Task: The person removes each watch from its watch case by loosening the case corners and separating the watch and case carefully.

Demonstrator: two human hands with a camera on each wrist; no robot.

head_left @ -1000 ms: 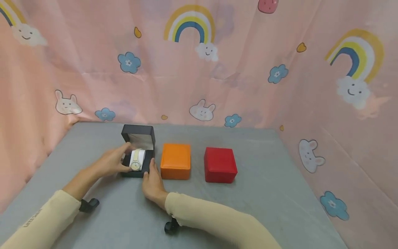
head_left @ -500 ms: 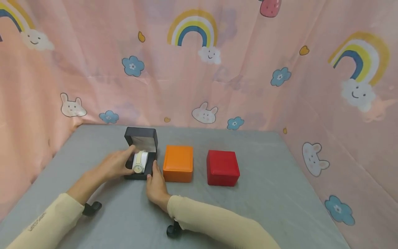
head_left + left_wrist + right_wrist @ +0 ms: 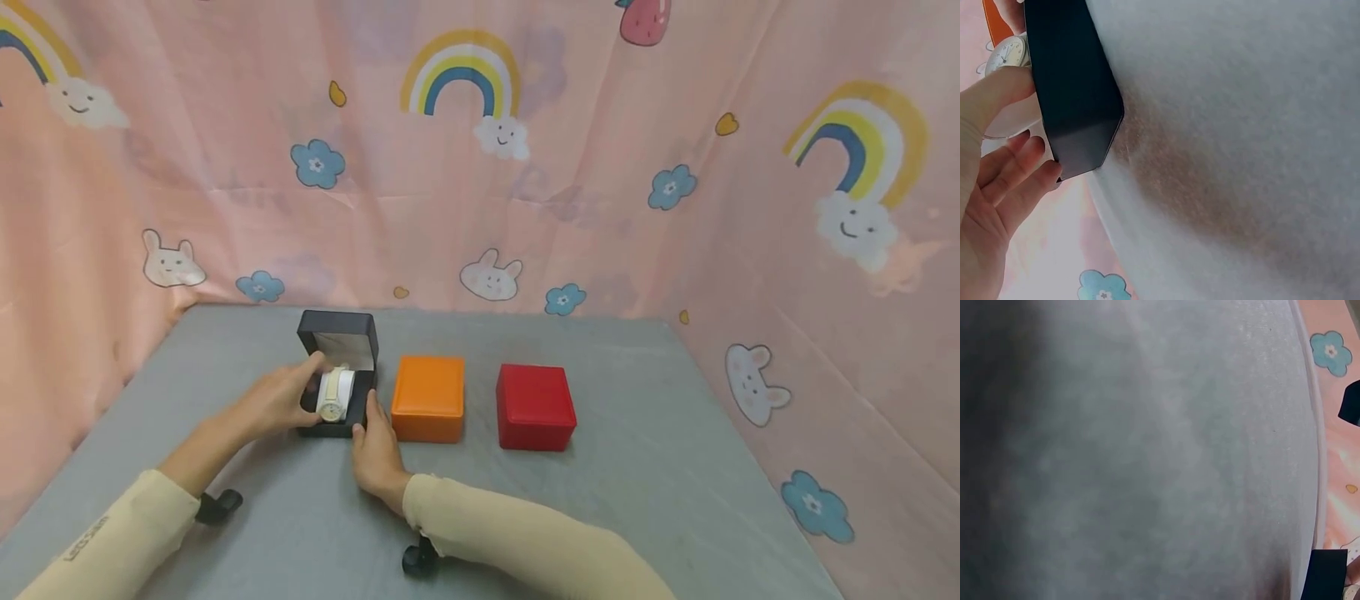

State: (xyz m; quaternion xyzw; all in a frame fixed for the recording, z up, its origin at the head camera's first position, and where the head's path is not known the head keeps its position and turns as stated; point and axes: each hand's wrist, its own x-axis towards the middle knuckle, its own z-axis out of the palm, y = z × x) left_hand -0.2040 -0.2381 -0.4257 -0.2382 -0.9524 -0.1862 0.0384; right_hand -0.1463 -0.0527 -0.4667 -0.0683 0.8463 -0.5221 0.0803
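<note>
A black watch box (image 3: 339, 324) stands with its lid up at the left of the table. In it sits a wristwatch (image 3: 332, 412) with a pale strap, wrapped round a white cushion (image 3: 347, 390). My left hand (image 3: 281, 402) reaches in from the left and grips the cushioned watch, thumb at the front near the dial and fingers toward the back. The left wrist view shows the thumb by the watch (image 3: 1007, 52) behind the box's dark front wall (image 3: 1075, 75). My right hand (image 3: 378, 457) rests straight fingers along the box's right side; its wrist view hardly shows it.
An orange box (image 3: 429, 398), closed, stands just right of the black one. Farther right is a closed red box (image 3: 536, 407). Grey cloth (image 3: 615, 500) covers the table, and a pink patterned curtain (image 3: 420, 225) hangs around it.
The head view has shifted slightly. Both hands keep their places at the black box, and the wristwatch stays in it.
</note>
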